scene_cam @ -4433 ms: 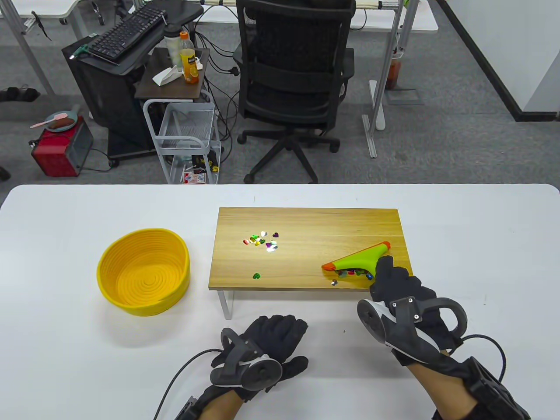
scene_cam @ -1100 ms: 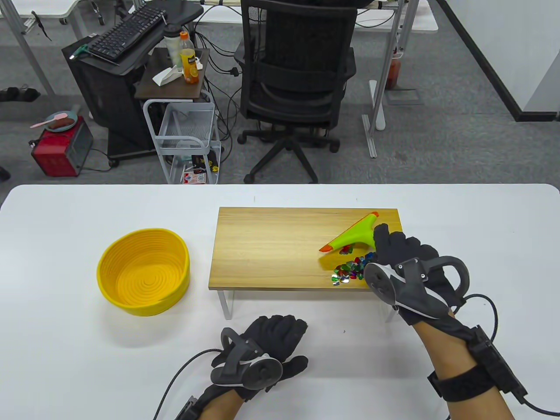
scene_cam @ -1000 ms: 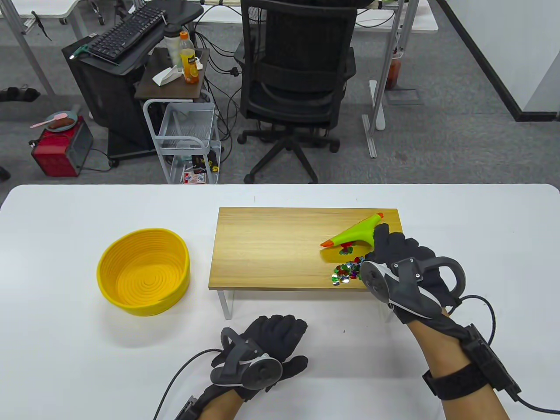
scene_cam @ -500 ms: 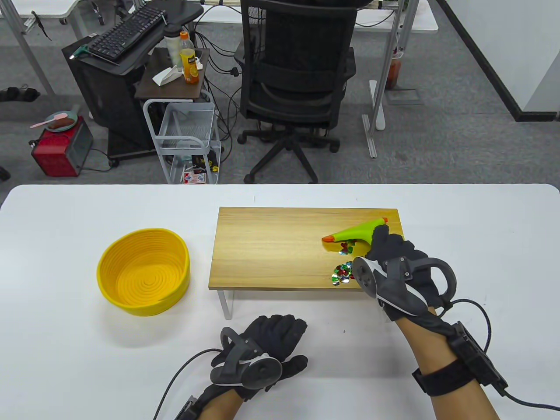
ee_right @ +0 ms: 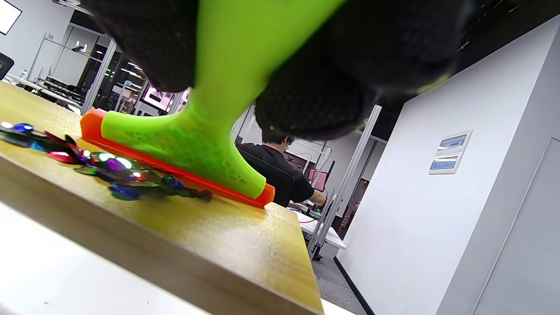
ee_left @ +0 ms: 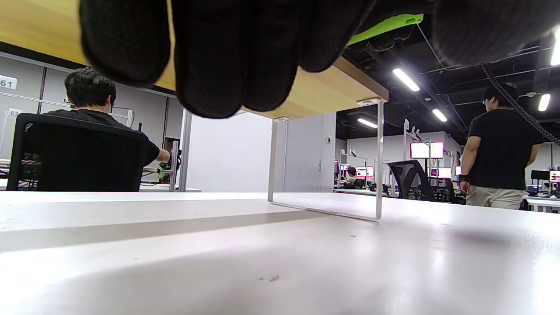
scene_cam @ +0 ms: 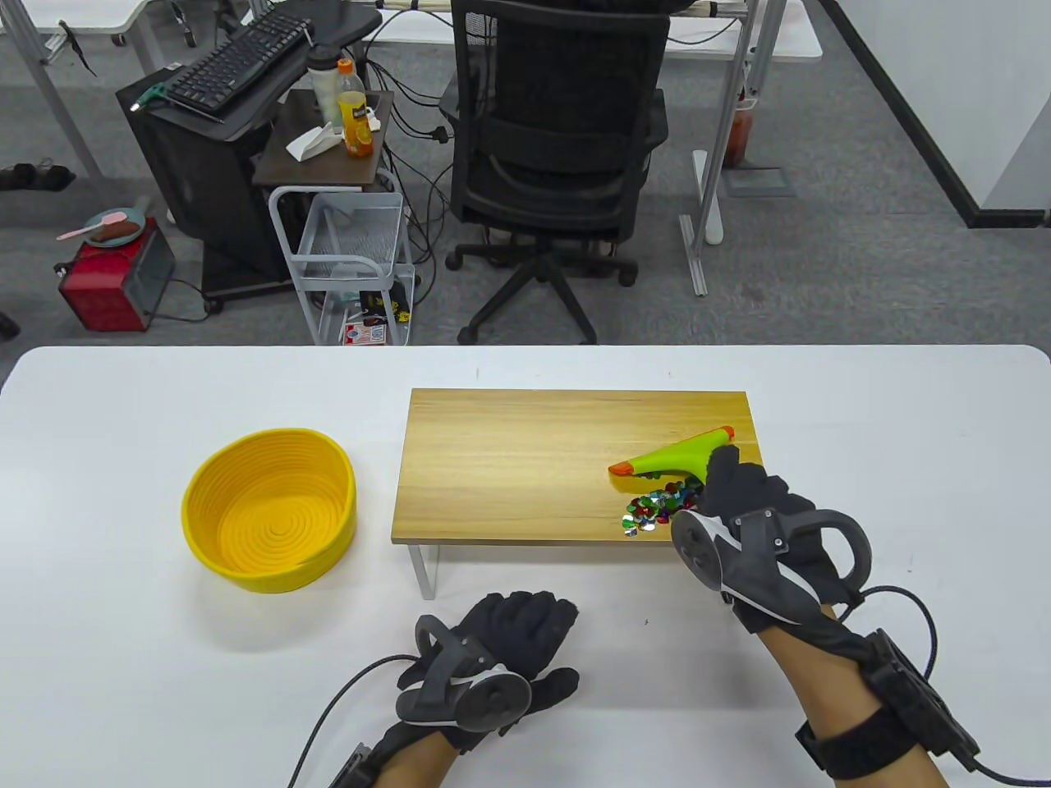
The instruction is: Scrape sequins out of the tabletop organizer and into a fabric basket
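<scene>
A wooden tabletop organizer (scene_cam: 525, 460) stands on white legs on the table. A pile of shiny sequins (scene_cam: 657, 505) lies near its front right edge; it also shows in the right wrist view (ee_right: 109, 168). My right hand (scene_cam: 739, 501) grips the handle of a green scraper with an orange blade (scene_cam: 669, 460), whose blade (ee_right: 175, 173) rests on the wood just behind the pile. The yellow fabric basket (scene_cam: 271, 509) sits on the table left of the organizer. My left hand (scene_cam: 513, 636) rests flat on the table in front of the organizer, holding nothing.
The white table (scene_cam: 123, 410) spans the view. The organizer's white wire leg (ee_left: 323, 162) stands just ahead of my left fingers (ee_left: 210, 57). A black office chair (scene_cam: 558, 164) and a cart (scene_cam: 345, 254) stand beyond the table's far edge.
My right hand lifted the scraper behind the pile, then drew it back toward the front edge, gathering the stray sequins into the pile. The left hand has not moved.
</scene>
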Demonstrator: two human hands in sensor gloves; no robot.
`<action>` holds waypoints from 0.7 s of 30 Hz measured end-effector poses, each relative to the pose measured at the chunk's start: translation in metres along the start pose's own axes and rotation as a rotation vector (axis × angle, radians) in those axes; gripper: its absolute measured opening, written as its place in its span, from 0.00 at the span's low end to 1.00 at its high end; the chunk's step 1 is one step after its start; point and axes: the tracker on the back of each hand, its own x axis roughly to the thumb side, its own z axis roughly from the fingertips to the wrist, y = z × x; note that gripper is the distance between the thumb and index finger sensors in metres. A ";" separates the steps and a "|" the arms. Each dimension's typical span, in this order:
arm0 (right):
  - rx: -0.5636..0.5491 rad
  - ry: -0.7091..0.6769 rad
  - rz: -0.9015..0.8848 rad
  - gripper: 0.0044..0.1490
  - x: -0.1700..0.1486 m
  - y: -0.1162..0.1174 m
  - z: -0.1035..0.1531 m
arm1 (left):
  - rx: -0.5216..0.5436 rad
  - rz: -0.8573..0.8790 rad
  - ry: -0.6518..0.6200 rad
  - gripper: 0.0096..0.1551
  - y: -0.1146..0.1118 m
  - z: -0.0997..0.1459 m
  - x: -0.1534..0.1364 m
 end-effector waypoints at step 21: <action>-0.002 -0.001 -0.023 0.36 -0.006 -0.009 0.034 | -0.003 -0.003 -0.006 0.46 -0.001 -0.001 0.003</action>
